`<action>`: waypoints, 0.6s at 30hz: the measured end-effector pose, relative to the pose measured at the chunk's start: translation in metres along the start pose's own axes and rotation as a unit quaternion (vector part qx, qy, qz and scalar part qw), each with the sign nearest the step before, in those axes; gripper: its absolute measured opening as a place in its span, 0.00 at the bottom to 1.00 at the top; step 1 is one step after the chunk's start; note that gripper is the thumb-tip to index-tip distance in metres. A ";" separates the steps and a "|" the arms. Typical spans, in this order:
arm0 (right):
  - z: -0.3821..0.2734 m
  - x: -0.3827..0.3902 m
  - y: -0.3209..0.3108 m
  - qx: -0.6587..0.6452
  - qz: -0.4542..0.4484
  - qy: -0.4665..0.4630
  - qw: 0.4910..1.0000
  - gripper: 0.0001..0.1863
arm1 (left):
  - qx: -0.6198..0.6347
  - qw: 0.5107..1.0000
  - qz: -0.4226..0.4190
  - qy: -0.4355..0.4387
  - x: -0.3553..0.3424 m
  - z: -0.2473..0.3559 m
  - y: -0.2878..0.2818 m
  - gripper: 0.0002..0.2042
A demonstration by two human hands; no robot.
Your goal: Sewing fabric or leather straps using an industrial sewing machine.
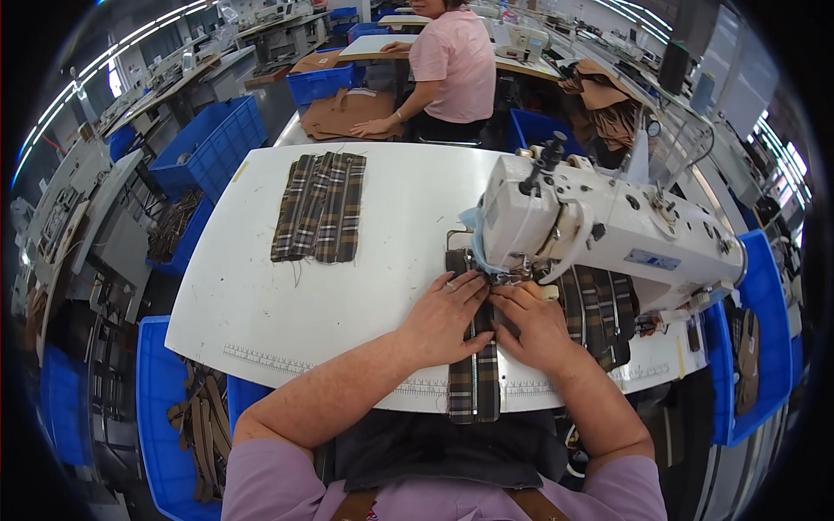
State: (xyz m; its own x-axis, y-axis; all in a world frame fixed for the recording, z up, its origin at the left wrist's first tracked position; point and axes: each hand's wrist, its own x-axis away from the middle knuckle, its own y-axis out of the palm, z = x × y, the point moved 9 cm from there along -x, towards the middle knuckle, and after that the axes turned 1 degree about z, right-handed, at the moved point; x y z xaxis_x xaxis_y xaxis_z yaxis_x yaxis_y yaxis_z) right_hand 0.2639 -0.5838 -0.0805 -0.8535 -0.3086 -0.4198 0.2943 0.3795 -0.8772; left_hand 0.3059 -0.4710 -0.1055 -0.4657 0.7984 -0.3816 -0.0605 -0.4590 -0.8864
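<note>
A dark plaid fabric strip (473, 391) with a zipper along it runs under the head of a white sewing machine (608, 226) and hangs slightly over the table's front edge. My left hand (443, 319) lies flat on the strip's left side, fingers stretched toward the needle area and thumb apart. On the other side, my right hand (532, 323) rests with extended fingers close to the presser foot. Both hands press on the cloth. The needle and the stitching spot are hidden by fingers and the machine head.
Plaid zipper pieces (320, 208) lie at the table's far left; more plaid pieces (599, 317) sit beneath the machine arm. A ruler strip (287, 358) follows the front edge. Blue bins (153, 417) flank the white table (234, 286). A co-worker in pink (453, 69) sits ahead.
</note>
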 end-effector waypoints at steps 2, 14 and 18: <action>-0.003 0.005 0.000 0.005 0.012 -0.032 0.999 0.22 | 0.028 0.999 0.000 -0.020 0.000 0.000 -0.004 0.34; 0.003 0.018 0.012 0.031 0.054 -0.048 0.997 0.23 | 0.028 0.999 0.037 0.000 0.009 -0.002 0.003 0.28; 0.001 0.001 -0.015 0.039 0.109 -0.087 0.990 0.20 | -0.008 0.998 0.049 0.037 -0.006 0.007 -0.029 0.25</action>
State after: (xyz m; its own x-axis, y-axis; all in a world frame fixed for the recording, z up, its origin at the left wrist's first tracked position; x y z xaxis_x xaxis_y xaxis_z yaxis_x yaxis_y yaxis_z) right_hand 0.2588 -0.5908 -0.0681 -0.6816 -0.3748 -0.6285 0.5004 0.3878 -0.7740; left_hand 0.3041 -0.4652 -0.0752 -0.4030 0.7764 -0.4846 -0.0034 -0.5307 -0.8475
